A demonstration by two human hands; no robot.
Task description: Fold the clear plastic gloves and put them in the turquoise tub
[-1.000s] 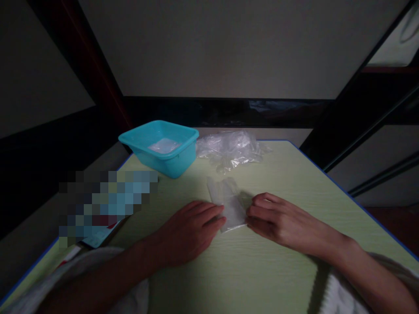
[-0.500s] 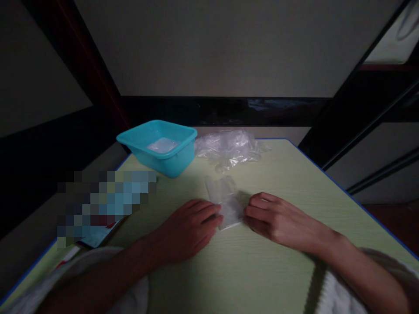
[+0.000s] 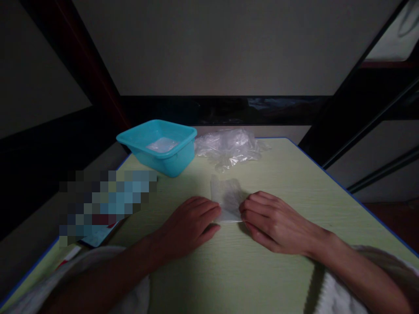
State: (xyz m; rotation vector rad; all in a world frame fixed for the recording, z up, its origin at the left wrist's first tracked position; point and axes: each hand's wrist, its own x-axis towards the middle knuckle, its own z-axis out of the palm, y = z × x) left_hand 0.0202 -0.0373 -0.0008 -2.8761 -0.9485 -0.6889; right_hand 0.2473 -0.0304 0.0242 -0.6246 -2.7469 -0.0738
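A small clear plastic bag (image 3: 227, 196) lies on the table between my hands, its surface slightly wrinkled. My left hand (image 3: 190, 224) rests at the bag's lower left edge. Its fingertips touch the plastic while the thumb stands apart below them. On the other side, my right hand (image 3: 271, 222) has its fingers curled at the bag's right edge, with the plastic at their tips. The exact grip of the right fingertips is hidden behind the hand.
A turquoise plastic basin (image 3: 178, 159) at the back left holds flat clear-looking plastic pieces (image 3: 163, 144). Beside it sits a crumpled heap of clear plastic (image 3: 231, 146). A blurred-out flat object (image 3: 101, 233) lies at the left on the pale table (image 3: 294, 174), which has blue edges.
The bag has turned to lie straighter and looks more wrinkled. My left thumb has come away from the fingers. My right hand has shifted slightly left along the bag's edge.
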